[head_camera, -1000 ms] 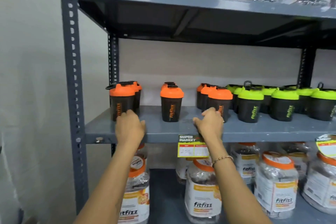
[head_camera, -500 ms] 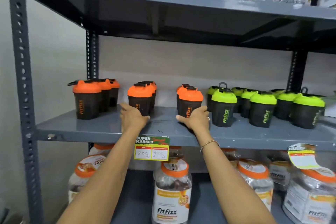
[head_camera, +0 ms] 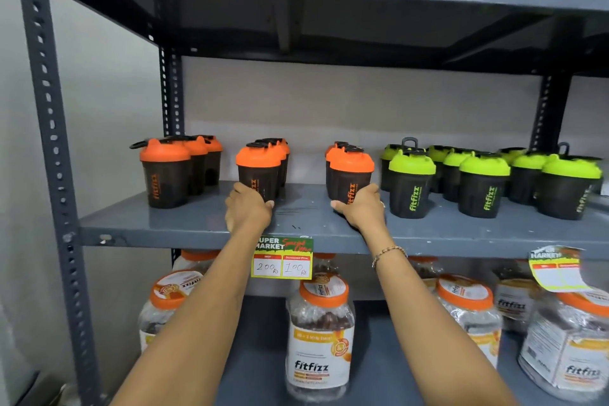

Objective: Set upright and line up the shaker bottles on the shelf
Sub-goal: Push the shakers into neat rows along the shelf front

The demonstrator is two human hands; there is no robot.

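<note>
Black shaker bottles stand upright in rows running front to back on the grey middle shelf (head_camera: 184, 224). Three rows have orange lids, several rows on the right have green lids (head_camera: 412, 181). My left hand (head_camera: 247, 208) wraps the base of the front bottle of the middle orange row (head_camera: 258, 171). My right hand (head_camera: 361, 208) holds the base of the front bottle of the right orange row (head_camera: 351, 175). The left orange row (head_camera: 164, 171) stands untouched near the shelf post.
A price tag (head_camera: 282, 257) hangs from the shelf edge between my arms, another tag (head_camera: 557, 269) at the right. Clear jars with orange lids (head_camera: 321, 333) fill the shelf below. More jars sit on the top shelf. A perforated grey upright (head_camera: 49, 128) stands at the left.
Both hands moved right from the left and middle orange rows to the middle and right ones, and now grip the front bottles. The camera view shifted right and closer.
</note>
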